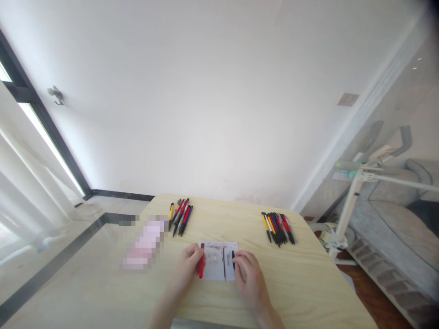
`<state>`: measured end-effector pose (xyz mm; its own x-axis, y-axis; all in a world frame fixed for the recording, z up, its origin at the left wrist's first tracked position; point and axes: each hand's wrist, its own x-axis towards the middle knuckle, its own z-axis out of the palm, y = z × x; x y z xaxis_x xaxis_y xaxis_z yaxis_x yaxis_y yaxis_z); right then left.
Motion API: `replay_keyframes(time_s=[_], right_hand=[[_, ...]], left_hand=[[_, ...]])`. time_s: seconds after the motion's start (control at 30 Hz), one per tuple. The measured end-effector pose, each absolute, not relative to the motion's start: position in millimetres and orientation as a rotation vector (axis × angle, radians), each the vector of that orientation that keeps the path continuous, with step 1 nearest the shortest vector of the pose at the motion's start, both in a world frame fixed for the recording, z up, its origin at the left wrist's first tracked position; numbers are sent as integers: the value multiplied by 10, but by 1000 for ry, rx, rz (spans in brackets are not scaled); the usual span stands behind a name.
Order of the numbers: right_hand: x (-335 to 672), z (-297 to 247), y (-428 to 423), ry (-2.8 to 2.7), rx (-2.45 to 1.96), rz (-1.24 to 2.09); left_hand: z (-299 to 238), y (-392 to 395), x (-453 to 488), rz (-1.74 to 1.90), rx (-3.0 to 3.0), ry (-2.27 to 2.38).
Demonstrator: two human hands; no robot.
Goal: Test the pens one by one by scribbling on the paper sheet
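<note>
A small white open notebook point(216, 260) lies on the light wooden table point(302, 283) in front of me. My left hand point(188, 267) is closed round a red pen point(201, 265) at the notebook's left edge. At the right page my right hand point(248, 274) pinches a black pen point(233, 259). Both hands rest on the table beside the pages.
Several pens in red, black, yellow and blue lie in one bundle at the back left point(180, 215) and another at the back right point(278, 227). A blurred pink object point(144, 244) sits at the table's left edge. A white stand point(346, 210) and a grey sofa point(394, 228) are to the right.
</note>
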<state>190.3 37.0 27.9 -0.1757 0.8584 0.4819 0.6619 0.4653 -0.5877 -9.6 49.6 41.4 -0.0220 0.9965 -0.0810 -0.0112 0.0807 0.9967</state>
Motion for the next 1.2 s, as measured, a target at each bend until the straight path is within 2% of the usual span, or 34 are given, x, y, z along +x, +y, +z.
replay_keyframes(time_s=[0.17, 0.5, 0.8, 1.2], right_hand=[[1912, 280, 374, -1933, -1228, 266], [1707, 626, 615, -2327, -1131, 278], [1607, 610, 797, -2630, -1026, 170], [1606, 519, 878, -2730, -922, 88]], left_hand=[[373, 473, -84, 1322, 924, 1119], [415, 483, -81, 1288, 853, 1075], [432, 474, -84, 1333, 830, 1050], [319, 525, -92, 1389, 730, 983]])
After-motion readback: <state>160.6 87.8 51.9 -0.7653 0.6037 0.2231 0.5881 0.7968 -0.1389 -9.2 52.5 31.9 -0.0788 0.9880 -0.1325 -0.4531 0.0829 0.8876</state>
